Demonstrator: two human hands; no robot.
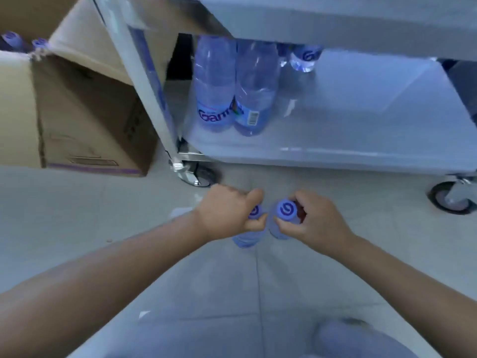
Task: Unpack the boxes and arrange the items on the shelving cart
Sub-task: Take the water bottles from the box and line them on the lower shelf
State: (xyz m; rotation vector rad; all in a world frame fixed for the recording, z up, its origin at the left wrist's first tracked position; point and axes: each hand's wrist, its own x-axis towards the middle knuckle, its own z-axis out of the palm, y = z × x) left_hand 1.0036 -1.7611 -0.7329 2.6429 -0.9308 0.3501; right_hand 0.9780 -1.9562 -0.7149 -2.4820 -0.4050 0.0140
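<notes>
held bottles (258, 226) mostly hidden by hands (227, 215)

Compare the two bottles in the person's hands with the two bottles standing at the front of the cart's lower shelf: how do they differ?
The held bottles are gripped near their caps, one by the left hand, one by the right hand, above the floor; the shelf bottles stand untouched on the lower shelf. Held bottles show caps; shelf bottles show labels. All are clear with blue labelling.

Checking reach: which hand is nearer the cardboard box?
Left. The left hand holds a bottle below and right of the cardboard box; the right hand is farther right.
</notes>
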